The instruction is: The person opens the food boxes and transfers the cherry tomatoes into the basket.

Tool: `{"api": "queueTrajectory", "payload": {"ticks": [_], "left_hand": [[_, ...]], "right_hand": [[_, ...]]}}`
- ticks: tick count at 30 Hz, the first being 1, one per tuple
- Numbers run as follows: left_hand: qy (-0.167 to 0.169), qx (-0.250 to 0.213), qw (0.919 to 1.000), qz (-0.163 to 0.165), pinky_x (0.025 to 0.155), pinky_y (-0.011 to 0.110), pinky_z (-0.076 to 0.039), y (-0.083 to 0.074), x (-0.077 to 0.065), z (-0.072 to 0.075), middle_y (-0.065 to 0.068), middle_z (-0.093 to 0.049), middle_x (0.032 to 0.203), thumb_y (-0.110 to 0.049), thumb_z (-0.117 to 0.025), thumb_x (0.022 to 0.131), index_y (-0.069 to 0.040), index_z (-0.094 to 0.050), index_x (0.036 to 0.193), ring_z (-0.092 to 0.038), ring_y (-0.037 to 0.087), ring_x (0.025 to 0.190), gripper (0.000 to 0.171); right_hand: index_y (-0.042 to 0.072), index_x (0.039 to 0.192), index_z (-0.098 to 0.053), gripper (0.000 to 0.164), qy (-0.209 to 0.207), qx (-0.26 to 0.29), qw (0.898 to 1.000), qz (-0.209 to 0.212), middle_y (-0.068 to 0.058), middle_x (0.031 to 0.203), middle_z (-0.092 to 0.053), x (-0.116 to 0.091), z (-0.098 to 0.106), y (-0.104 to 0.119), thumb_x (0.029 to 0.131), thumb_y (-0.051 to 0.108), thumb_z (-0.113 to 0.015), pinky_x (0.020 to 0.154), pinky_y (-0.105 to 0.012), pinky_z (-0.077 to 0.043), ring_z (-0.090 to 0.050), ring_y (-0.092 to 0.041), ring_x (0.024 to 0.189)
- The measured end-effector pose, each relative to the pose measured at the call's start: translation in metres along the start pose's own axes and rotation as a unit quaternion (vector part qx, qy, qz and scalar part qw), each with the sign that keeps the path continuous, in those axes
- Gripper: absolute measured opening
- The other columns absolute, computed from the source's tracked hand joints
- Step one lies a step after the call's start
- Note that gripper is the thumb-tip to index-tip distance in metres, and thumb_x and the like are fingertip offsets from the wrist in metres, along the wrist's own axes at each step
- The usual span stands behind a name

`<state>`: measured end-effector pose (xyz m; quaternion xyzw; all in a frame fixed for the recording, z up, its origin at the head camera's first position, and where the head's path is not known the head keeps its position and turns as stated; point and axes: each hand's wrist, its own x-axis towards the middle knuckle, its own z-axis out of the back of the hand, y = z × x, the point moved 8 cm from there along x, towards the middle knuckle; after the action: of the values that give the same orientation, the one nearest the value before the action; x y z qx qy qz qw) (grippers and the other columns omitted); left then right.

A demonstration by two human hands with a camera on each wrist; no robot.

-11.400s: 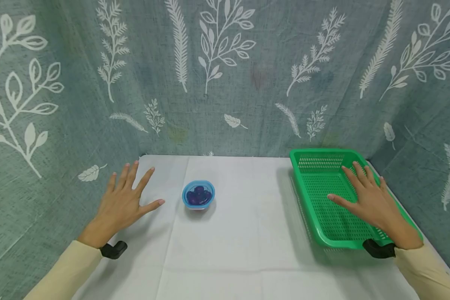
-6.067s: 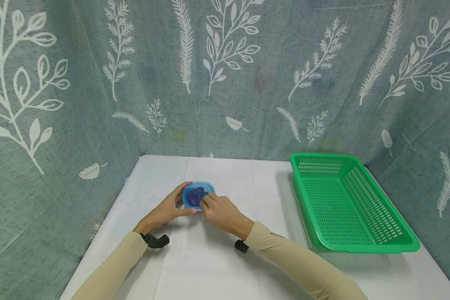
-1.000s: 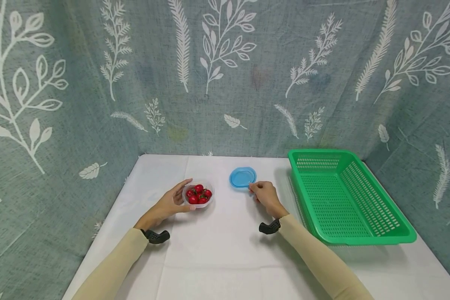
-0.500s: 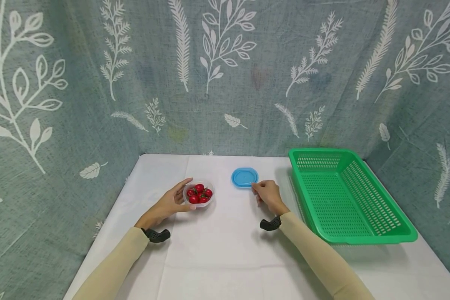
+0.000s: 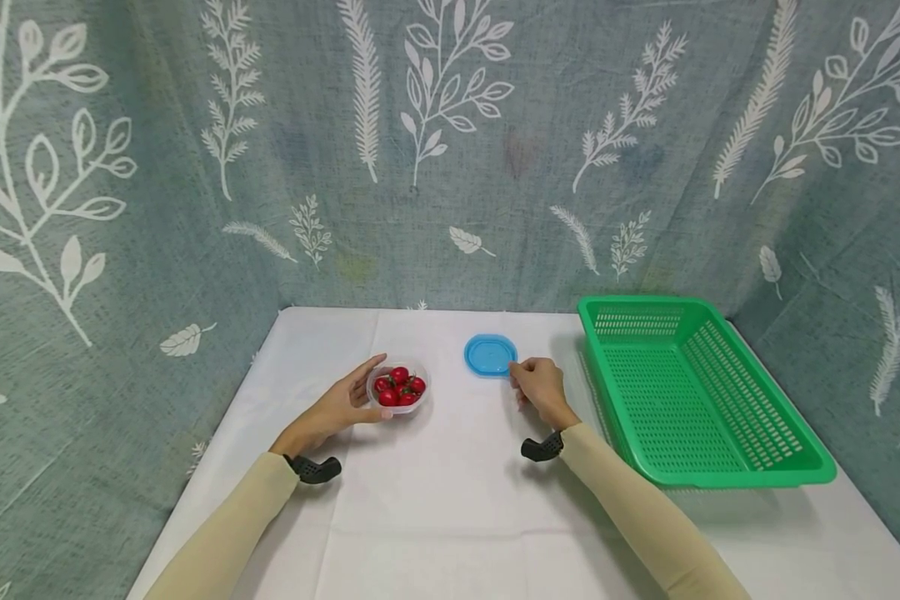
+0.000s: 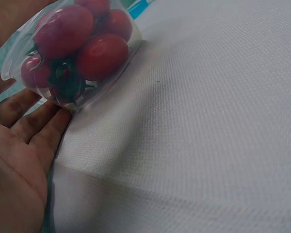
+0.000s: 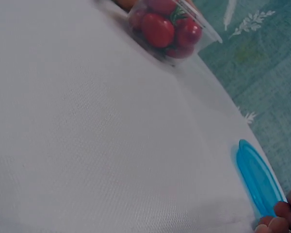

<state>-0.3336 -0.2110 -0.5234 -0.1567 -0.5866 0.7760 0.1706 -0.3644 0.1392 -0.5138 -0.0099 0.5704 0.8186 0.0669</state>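
Note:
A small clear plastic container (image 5: 398,409) full of red cherry tomatoes (image 6: 102,56) stands uncovered on the white table, left of centre. My left hand (image 5: 332,414) holds it from the left side, thumb at the near edge and fingers round the far side. To the right and farther back, the blue oval lid (image 5: 490,355) lies flat, on or close to the cloth. Its near right edge is pinched between the thumb and fingers of my right hand (image 5: 542,388). In the right wrist view, those fingertips (image 7: 284,213) touch the end of the lid (image 7: 258,179).
A large green plastic basket (image 5: 615,433) with slotted sides stands on the right part of the table, beside my right forearm. White cloth (image 5: 420,517) covers the tabletop. Leaf-patterned grey-green curtains (image 5: 525,242) close off the back and both sides.
The blue lid, on the container at first, has come off and moved right in my right hand. Over the last second it shifts slightly right. My left hand has come to the container and stays there.

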Motion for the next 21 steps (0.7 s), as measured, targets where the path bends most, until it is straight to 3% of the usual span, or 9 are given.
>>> {"api": "queueTrajectory", "payload": {"ticks": [7, 13, 21], "left_hand": [[-0.006, 0.002, 1.0000, -0.001, 0.123, 0.053, -0.023, -0.002, 0.000, 0.002, 0.007, -0.016, 0.171, -0.023, -0.089, 0.084, -0.025, -0.019, 0.166, -0.016, 0.032, 0.156, 0.108], [-0.004, 0.009, 0.9999, -0.002, 0.122, 0.053, -0.024, -0.005, 0.000, 0.000, 0.005, -0.019, 0.170, -0.027, -0.090, 0.083, -0.024, -0.020, 0.166, -0.017, 0.033, 0.156, 0.109], [-0.008, 0.018, 0.9998, 0.002, 0.121, 0.054, -0.026, -0.002, 0.001, 0.000, 0.006, -0.021, 0.170, -0.030, -0.091, 0.081, -0.023, -0.022, 0.166, -0.018, 0.035, 0.155, 0.110]], "right_hand": [[0.001, 0.104, -0.072, 0.028, 0.008, -0.006, 0.999, 0.033, -0.014, 0.092, -0.068, -0.002, -0.008, 0.019, 0.101, 0.029, -0.069, 0.052, -0.027, -0.053, -0.057, -0.017, 0.058], [0.009, 0.111, -0.073, 0.024, 0.065, -0.025, 0.995, 0.078, -0.008, 0.104, -0.068, -0.010, -0.028, 0.043, 0.100, 0.030, -0.071, 0.062, -0.041, -0.062, -0.069, -0.031, 0.074], [0.011, 0.119, -0.073, 0.031, 0.141, -0.047, 0.980, 0.133, -0.003, 0.111, -0.070, -0.022, -0.054, 0.066, 0.098, 0.033, -0.073, 0.067, -0.051, -0.063, -0.069, -0.038, 0.082]]}}
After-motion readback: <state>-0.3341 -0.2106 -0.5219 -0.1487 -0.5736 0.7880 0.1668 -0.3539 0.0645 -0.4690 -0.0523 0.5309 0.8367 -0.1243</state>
